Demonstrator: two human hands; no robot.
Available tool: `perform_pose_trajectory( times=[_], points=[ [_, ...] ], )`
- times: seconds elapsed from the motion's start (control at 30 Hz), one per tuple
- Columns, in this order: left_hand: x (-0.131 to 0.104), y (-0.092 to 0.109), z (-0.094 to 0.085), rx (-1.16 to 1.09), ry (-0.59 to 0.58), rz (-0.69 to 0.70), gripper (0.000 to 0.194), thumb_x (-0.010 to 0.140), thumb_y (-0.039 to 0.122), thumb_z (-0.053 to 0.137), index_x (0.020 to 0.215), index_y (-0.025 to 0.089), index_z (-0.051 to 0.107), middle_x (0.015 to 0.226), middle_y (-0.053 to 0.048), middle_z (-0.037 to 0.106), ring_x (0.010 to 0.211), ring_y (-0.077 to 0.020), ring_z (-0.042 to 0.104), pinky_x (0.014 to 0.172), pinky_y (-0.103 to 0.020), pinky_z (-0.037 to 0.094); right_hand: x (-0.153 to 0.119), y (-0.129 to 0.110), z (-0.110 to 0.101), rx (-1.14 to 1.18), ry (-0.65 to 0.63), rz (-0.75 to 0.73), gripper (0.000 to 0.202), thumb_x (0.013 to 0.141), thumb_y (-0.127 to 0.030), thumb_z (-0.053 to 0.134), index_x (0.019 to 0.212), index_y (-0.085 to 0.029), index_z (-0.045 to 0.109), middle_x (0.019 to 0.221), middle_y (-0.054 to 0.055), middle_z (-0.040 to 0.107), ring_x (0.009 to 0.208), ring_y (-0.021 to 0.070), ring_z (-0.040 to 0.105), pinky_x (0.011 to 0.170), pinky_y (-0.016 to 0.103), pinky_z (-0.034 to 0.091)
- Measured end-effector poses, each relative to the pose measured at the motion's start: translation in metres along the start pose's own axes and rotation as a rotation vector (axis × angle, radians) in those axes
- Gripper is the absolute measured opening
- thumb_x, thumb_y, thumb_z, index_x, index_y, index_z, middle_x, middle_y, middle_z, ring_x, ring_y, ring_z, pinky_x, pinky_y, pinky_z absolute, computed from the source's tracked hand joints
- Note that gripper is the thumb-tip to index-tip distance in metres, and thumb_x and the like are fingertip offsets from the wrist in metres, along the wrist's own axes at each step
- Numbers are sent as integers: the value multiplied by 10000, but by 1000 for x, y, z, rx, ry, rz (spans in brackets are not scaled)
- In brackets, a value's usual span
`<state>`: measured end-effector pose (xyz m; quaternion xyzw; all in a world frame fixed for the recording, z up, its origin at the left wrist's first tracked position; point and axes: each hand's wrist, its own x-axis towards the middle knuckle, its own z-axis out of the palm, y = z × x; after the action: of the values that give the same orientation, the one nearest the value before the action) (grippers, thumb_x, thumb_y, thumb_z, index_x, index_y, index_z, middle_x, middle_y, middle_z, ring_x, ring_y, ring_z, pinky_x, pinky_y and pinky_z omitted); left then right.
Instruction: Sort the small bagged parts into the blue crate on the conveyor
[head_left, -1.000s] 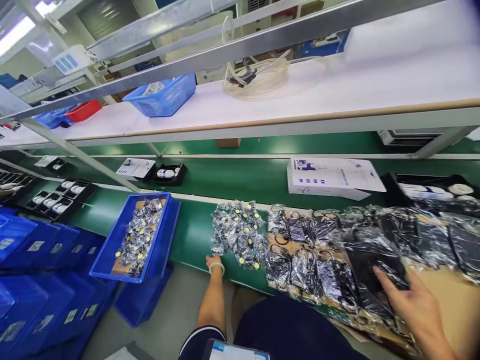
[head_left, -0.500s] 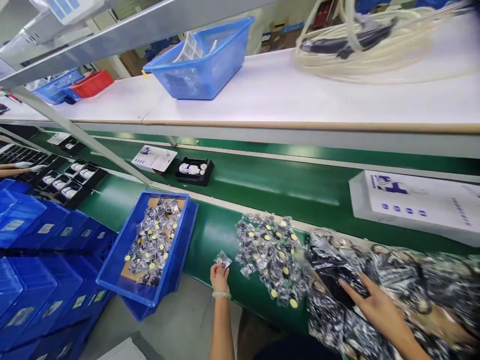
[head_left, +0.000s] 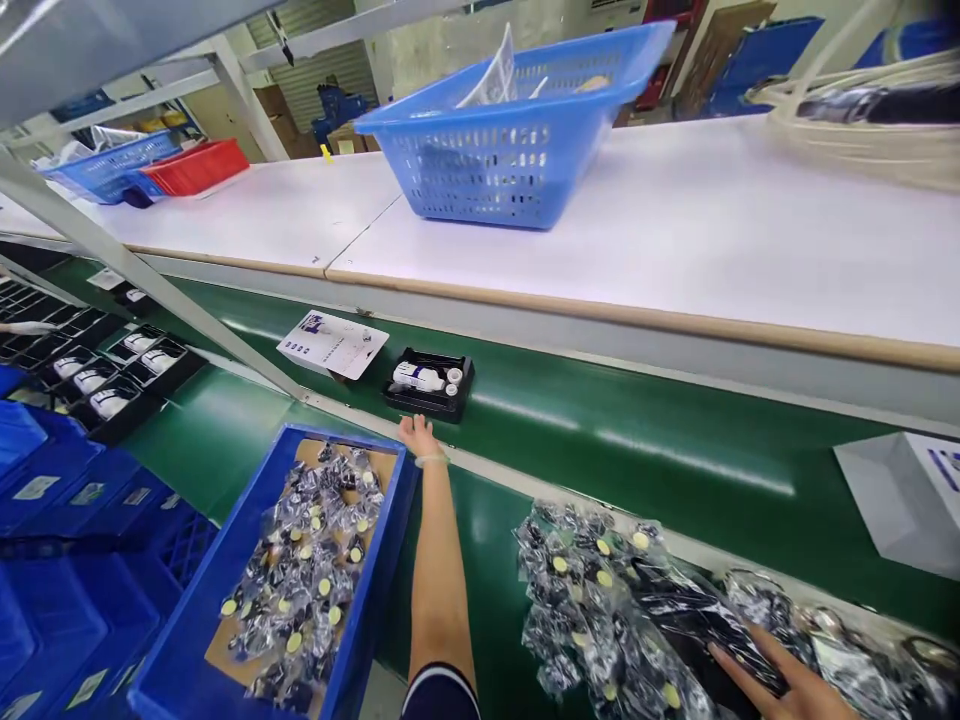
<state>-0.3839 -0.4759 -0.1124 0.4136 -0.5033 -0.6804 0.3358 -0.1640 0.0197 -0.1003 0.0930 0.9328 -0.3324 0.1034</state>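
Two hands: both the person's own, reaching over a green tabletop [head_left: 247, 430]
Left hand [head_left: 417, 437]: stretched far forward, just short of a black tray [head_left: 429, 385] that rides the green belt [head_left: 637, 420]; half a second ago it was near the body, pinching a small clear bag
Left hand state: I cannot tell whether the fingers are curled on the small bag or loose; the hand is seen from behind and nothing shows between the fingers
Black tray: holds a white device and small round parts; a white printed card [head_left: 332, 344] lies just beside it on its left
Right hand [head_left: 780, 685]: at the lower right, flat and spread on a dark plastic bag [head_left: 697, 625], as it was half a second ago; fingers wide, gripping nothing that I can see
Loose bags [head_left: 577, 590]: a heap of small clear packets with yellow dots, on the tabletop between the two arms
Blue bin [head_left: 352, 610]: left of the left forearm, filled with more of the same packets
What changed: the left arm has gone from the packet heap out to the tray on the belt; I judge that a packet is being carried to that tray, though the packet itself is hidden
Farther off: a blue basket [head_left: 517, 150] on the white shelf [head_left: 712, 230] above the belt
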Motion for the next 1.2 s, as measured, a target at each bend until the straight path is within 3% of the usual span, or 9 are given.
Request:
perform_pose_trajectory(
  times=[0.1,0.27,0.37,0.47,0.63,0.77,0.93,1.03,1.2],
  points=[
    [-35,-41,-40,182,-3,53,298,807,217,529,1093,154,471,1273,-199,512,1152,-263,558,979,-437,465,35,-42,6,15,-108,3,532,624,-664,615,1070,-378,664,679,53,677,397,271,524,450,419,500],
    [-97,-114,-154,640,-155,211,428,771,302,555,1133,75,575,1297,-257,530,1287,-364,440,1099,-518,337,110,-166,27,-112,-259,-354,551,814,-651,486,1169,-254,630,932,85,695,489,219,571,498,365,523],
    [-113,-146,-215,1166,-204,360,563,879,394,407,1308,43,503,1447,-246,403,1371,-377,331,1076,-538,372,161,-240,60,-194,-260,-515,444,910,-545,525,1189,-208,602,1069,89,648,779,232,636,696,368,556],
    [-118,-162,-244,1432,-245,486,590,920,387,318,1386,47,442,1490,-194,360,1393,-339,300,1090,-510,379,211,-297,108,-217,-258,-573,376,940,-426,579,1197,-152,566,1166,76,581,980,245,597,835,421,534],
    [-120,-170,-248,1630,-227,533,601,909,379,326,1431,89,391,1517,-140,321,1402,-302,289,1080,-479,409,275,-363,187,-277,-280,-682,340,954,-355,578,1208,-130,554,1203,84,556,1023,258,575,854,440,520],
    [-118,-178,-249,1654,-234,543,600,906,383,332,1427,93,395,1527,-126,297,1412,-290,267,1080,-460,416,296,-381,229,-326,-306,-768,301,1010,-314,471,1206,-99,551,1208,86,549,1046,262,562,874,447,491],
    [-118,-183,-250,1605,-201,502,598,894,379,324,1417,100,403,1516,-125,310,1411,-292,255,1050,-480,442,297,-357,260,-360,-323,-877,422,928,-333,584,1282,-114,516,1267,135,533,1144,304,506,974,479,431],
    [-118,-181,-244,1517,-187,430,601,881,381,300,1410,122,419,1503,-126,338,1410,-283,249,1082,-486,406,297,-330,270,-387,-223,-978,682,883,-426,599,1423,-79,367,1448,205,363,1304,358,345,1085,492,300],
    [-105,-148,-218,1416,-255,72,602,778,555,493,1350,369,504,1425,-142,460,1348,-340,367,1047,-540,406,303,-296,261,-482,-87,-846,724,914,-503,499,1469,-83,302,1540,212,180,1404,372,169,1139,512,183]
  ],
)
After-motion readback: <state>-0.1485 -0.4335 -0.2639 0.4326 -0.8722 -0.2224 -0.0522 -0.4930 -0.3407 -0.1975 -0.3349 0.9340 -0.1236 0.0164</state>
